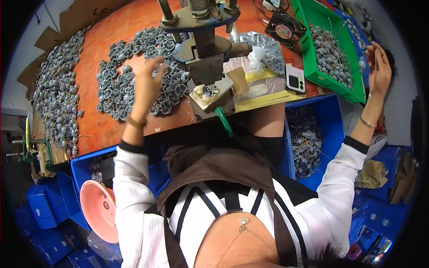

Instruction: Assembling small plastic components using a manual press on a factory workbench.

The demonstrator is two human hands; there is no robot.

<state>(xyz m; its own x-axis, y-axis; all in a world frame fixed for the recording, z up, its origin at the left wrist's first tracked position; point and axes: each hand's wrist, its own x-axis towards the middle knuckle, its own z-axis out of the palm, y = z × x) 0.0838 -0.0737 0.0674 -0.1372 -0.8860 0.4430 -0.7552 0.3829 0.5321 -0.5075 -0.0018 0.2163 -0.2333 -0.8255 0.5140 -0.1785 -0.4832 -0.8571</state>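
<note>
My left hand [147, 82] is over the pile of grey plastic parts [114, 91] on the red-orange bench, left of a press. Motion blurs its fingers, so what they hold, if anything, is unclear. Far to the right, my right hand [380, 73] is raised beside the green tray [308, 56], fingers stretched upward. A small grey rounded part [362, 64] shows close to those fingers; whether they touch it cannot be made out. Between my hands stands the press [204, 69], its head above a pale block [210, 94] with a grey part on it. A green handle [223, 120] juts toward me.
Wired grey parts [58, 94] heap along the bench's left side. A phone [295, 79], a small black fan [286, 30] and plastic bags [263, 49] lie right of the press. Below are a blue bin [333, 116] of parts and a pink basin [96, 210].
</note>
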